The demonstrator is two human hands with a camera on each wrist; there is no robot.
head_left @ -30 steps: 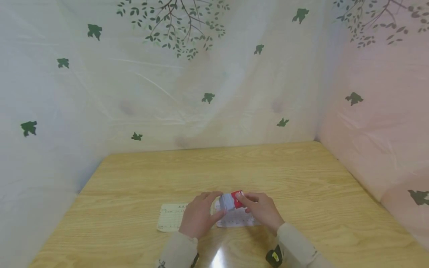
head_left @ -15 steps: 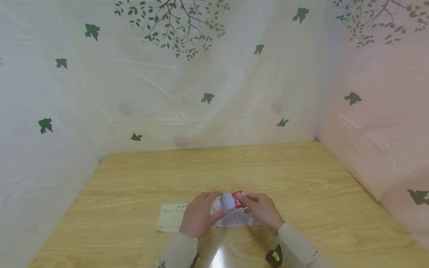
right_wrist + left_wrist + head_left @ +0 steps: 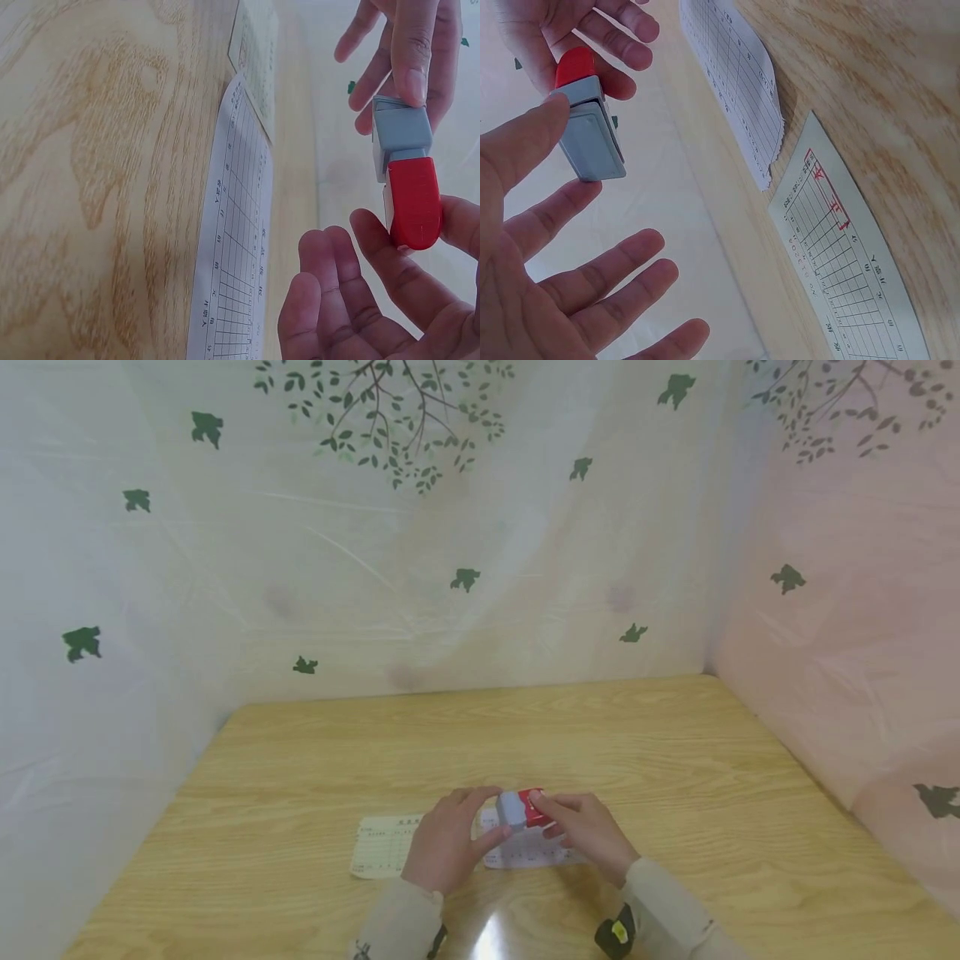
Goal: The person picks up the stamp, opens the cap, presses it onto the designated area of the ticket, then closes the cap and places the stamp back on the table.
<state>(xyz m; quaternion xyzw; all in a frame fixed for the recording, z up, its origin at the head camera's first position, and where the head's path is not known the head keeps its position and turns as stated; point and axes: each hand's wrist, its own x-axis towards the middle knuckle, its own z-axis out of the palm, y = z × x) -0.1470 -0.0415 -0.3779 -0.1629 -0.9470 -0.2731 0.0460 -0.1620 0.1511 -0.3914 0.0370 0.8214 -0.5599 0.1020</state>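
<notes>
Both hands hold one small self-inking stamp with a red half (image 3: 414, 201) and a blue-grey half (image 3: 594, 142). My left hand (image 3: 444, 843) pinches the grey end between thumb and index finger; its other fingers spread loosely. The red end lies between the thumb and fingers of my right hand (image 3: 594, 833). The stamp is in the air above a white printed form (image 3: 528, 852). To the left, partly behind the left hand, is a pale green form (image 3: 381, 850), which bears red markings in the left wrist view.
The forms lie on a wood-grain table (image 3: 480, 735), the white one with a curled edge. Pale curtains (image 3: 525, 610) with leaf prints surround the table's back and sides. A black device (image 3: 615, 933) is by the right sleeve.
The stamp's grey half has turned slightly and shifted a little to the right, the left fingertips moving with it. The right hand barely moves; the forms lie as before.
</notes>
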